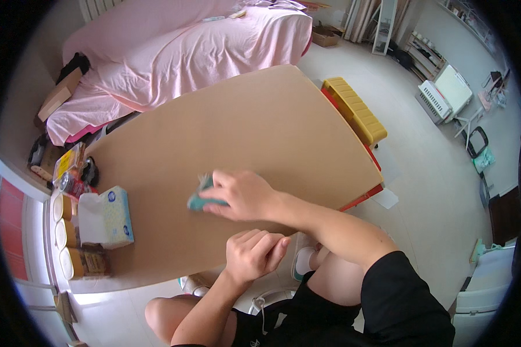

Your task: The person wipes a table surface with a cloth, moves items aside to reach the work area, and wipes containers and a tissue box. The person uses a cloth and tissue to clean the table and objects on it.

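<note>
My right hand presses a teal cloth down on the brown tabletop, its fingers bent over the cloth, which is slightly blurred. Nearer to me, my left hand is curled into a loose fist at the table's near edge, with nothing visible in it. A pack of tissues with a blue and pale green pattern stands to the left of the cloth, a white tissue sticking out of it.
Several jars with pale lids, a red can, a clear food package and a black object crowd the table's left end. A sofa under a pink cover lies beyond. A yellow stool or bench stands by the right side.
</note>
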Action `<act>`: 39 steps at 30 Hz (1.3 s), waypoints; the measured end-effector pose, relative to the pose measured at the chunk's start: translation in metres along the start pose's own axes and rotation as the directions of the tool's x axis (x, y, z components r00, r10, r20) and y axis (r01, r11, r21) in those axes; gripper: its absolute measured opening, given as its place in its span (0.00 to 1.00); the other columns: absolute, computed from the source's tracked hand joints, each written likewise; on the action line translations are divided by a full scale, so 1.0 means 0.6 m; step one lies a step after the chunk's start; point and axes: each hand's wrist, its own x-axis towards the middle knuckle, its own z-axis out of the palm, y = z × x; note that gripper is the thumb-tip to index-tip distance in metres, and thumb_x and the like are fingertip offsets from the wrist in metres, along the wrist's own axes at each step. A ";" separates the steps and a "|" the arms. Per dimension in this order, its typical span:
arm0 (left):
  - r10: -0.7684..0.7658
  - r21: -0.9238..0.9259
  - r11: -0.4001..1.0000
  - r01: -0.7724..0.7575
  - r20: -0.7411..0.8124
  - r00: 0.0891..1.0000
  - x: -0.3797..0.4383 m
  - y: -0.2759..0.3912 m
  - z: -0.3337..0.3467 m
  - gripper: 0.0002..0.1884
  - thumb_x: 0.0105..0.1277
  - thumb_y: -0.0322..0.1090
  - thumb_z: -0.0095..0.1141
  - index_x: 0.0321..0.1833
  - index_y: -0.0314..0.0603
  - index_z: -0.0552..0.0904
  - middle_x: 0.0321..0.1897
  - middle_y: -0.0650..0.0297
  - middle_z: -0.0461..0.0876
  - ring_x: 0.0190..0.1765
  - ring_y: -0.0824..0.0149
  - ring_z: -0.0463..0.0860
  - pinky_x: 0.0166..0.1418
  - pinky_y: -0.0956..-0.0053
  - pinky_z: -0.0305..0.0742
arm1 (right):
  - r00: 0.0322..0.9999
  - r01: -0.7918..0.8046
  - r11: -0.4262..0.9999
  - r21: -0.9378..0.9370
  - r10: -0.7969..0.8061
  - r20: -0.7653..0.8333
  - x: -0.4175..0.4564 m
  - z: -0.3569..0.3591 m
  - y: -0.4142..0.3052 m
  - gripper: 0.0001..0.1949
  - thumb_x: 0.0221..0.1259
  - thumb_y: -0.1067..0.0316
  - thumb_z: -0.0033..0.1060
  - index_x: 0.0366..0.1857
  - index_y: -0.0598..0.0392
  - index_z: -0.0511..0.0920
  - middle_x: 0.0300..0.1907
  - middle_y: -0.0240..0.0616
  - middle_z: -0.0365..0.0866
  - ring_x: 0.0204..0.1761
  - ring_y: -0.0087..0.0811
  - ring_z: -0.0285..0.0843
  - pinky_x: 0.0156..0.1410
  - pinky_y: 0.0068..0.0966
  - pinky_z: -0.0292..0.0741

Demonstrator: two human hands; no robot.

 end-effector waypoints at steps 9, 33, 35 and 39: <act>-0.648 -0.641 0.687 0.342 -0.328 0.687 -0.013 0.021 -0.082 0.15 0.85 0.40 0.49 0.39 0.42 0.81 0.17 0.66 0.75 0.18 0.71 0.70 0.25 0.72 0.67 | 0.981 -0.193 0.976 0.101 0.193 0.012 -0.074 -0.034 -0.042 0.14 0.76 0.51 0.65 0.51 0.46 0.89 0.41 0.38 0.86 0.40 0.39 0.88 0.44 0.37 0.84; -0.796 -0.822 0.276 0.499 0.096 0.598 -0.034 -0.055 -0.147 0.22 0.82 0.26 0.53 0.76 0.31 0.68 0.64 0.58 0.82 0.66 0.70 0.80 0.72 0.71 0.74 | 0.843 -0.463 0.347 0.815 0.458 0.284 0.001 -0.033 -0.082 0.24 0.82 0.63 0.62 0.75 0.62 0.72 0.60 0.39 0.86 0.56 0.22 0.83 0.63 0.26 0.81; -0.794 -0.816 0.267 0.513 0.115 0.597 -0.032 -0.053 -0.150 0.24 0.82 0.24 0.50 0.77 0.29 0.65 0.67 0.55 0.79 0.68 0.68 0.78 0.75 0.69 0.72 | 0.856 -0.451 0.374 0.810 0.437 0.274 0.000 -0.036 -0.081 0.27 0.79 0.64 0.65 0.75 0.62 0.71 0.60 0.39 0.86 0.56 0.23 0.83 0.63 0.27 0.82; -0.785 -0.845 0.243 0.476 0.116 0.608 -0.037 -0.052 -0.158 0.25 0.83 0.26 0.49 0.80 0.28 0.64 0.71 0.55 0.77 0.71 0.66 0.77 0.77 0.68 0.70 | 0.879 -0.419 0.458 0.784 0.422 0.223 -0.001 -0.031 -0.089 0.30 0.75 0.64 0.70 0.75 0.62 0.70 0.59 0.41 0.86 0.54 0.25 0.84 0.62 0.27 0.82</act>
